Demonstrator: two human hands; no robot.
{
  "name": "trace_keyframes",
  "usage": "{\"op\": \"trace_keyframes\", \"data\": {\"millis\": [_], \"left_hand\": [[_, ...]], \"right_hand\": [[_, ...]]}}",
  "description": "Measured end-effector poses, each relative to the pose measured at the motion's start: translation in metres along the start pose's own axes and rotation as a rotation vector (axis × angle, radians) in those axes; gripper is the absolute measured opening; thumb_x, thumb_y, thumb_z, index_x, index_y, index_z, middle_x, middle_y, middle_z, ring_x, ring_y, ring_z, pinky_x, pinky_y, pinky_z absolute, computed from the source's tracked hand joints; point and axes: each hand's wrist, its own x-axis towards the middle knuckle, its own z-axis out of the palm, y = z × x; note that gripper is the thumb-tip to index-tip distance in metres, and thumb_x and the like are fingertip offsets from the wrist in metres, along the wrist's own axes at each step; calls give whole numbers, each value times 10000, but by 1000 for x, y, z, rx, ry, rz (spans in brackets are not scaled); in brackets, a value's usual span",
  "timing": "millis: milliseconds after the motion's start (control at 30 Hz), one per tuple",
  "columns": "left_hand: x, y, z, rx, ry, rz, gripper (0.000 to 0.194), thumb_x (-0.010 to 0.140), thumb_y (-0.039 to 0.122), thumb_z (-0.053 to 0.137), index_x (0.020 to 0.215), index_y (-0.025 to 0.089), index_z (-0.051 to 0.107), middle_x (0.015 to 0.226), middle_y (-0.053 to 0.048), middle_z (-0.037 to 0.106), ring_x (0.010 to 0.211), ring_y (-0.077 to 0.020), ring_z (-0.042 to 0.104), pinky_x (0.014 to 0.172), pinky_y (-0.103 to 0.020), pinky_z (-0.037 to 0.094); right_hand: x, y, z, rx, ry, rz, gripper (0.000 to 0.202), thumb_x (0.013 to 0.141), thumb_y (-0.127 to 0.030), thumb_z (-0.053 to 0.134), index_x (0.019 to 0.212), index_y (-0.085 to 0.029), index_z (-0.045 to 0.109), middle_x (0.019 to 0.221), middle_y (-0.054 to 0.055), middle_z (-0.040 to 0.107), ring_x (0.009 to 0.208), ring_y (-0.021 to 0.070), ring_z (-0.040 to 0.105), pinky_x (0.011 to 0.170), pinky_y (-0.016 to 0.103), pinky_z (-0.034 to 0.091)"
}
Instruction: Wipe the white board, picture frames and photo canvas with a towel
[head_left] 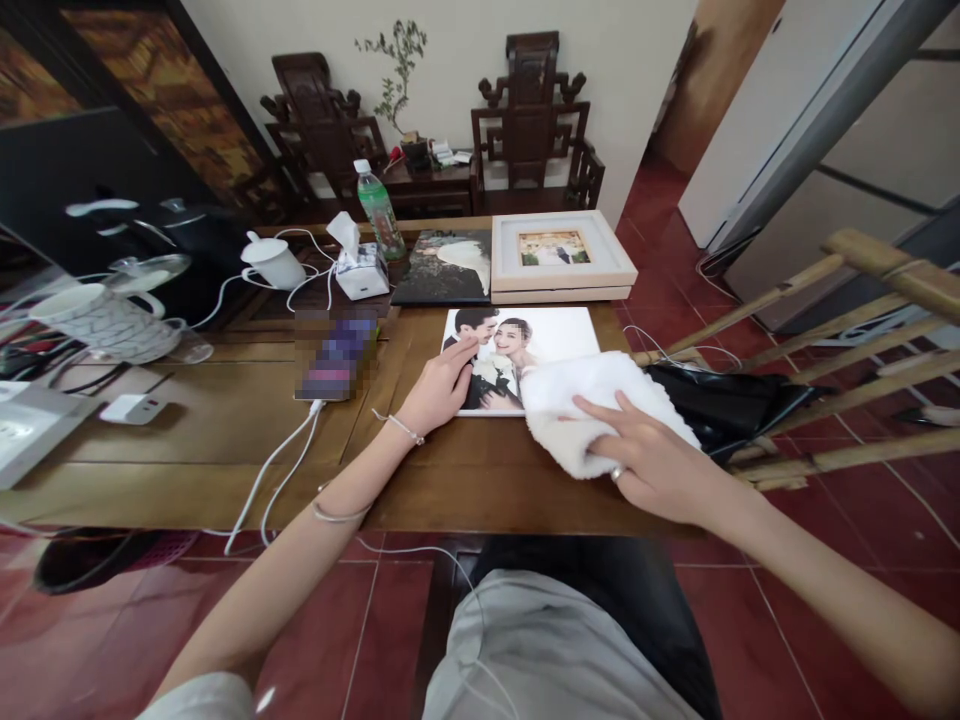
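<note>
A white-edged photo panel [487, 385] showing a couple lies flat on the wooden table [442, 480]. My left hand [441, 382] rests on its left side, fingers stretched out across the picture. Over the panel's right part lies a fluffy white cloth [555, 410], which hides that corner. My right hand [637, 445] grips this cloth from the right, with the index finger extended on top and other fingers tucked into a fold.
Behind the panel lie a dark photo panel [439, 268] and a framed picture [607, 262]. A tissue box [362, 273], green bottle [381, 210] and white lidded cup [274, 264] stand further left. A phone [336, 358] trails a white cable. A bamboo rack [862, 390] stands right.
</note>
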Motion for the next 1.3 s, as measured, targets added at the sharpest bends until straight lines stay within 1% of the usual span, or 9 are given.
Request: {"op": "trace_keyframes", "data": {"millis": [133,267,433,567,767,933,1033,1133,1300], "left_hand": [[1,-3,-1,20,-17,15,431,987,249,359,1327,95,574,1437,-164,542,1380,-264,466,1184,-461,353],[1,-6,-2,25,-22,30,433,990,255,359,1329,90,571,1438,-171,539,1379,-272,467,1178,-477,359],[1,-5,-3,23,-32,31,433,993,255,358,1335,91,565,1444,-172,532,1387,-277,456,1181,-486,353],[1,-4,-3,27,-27,34,434,995,261,357,1326,79,570,1438,-177,536,1380,-270,466,1180,-476,357],[1,-4,-3,16,-21,21,426,993,263,362,1330,100,566,1445,-165,533,1382,-263,464,1175,-483,364],[1,-2,-2,11,-23,8,426,990,260,359,1334,113,562,1450,-157,530,1388,-264,457,1178,-495,353],[1,-1,-2,6,-26,-7,426,986,257,362,1334,114,563,1449,-159,530,1385,-270,460,1180,-495,348],[1,-1,-2,3,-25,-10,423,985,256,363,1331,125,567,1448,-149,534,1381,-268,465,1182,-494,347],[1,-3,-1,3,-19,6,432,987,255,355,1327,93,567,1441,-172,535,1381,-263,465,1181,-481,351]], "right_hand": [[36,31,-10,-17,35,70,509,676,-30,409,1046,-200,715,1249,106,689,1238,318,580,1074,575,384],[74,67,-20,3,32,117,495,697,-73,433,1079,-197,721,1048,63,753,954,265,676,913,393,482],[110,103,-29,97,82,175,496,693,-64,438,1083,-176,724,1151,76,724,1034,260,636,871,338,471],[124,114,-28,115,109,216,494,689,-57,438,1073,-172,728,1156,83,720,1050,263,628,893,350,467],[103,95,-17,72,111,127,501,684,-50,413,1058,-166,725,1100,85,739,1014,269,659,953,412,468],[50,49,-4,13,83,86,506,639,-8,410,1003,-187,713,1270,112,675,1301,316,529,1133,615,294],[20,23,0,43,33,62,489,626,7,429,941,-231,718,1394,93,591,1392,281,425,1194,562,221],[5,5,-4,77,-29,43,484,613,-4,460,913,-274,726,1388,35,599,1393,262,424,1212,490,224],[20,8,-16,86,-64,64,521,622,10,432,962,-255,723,1276,19,679,1342,286,493,1194,506,286]]}}
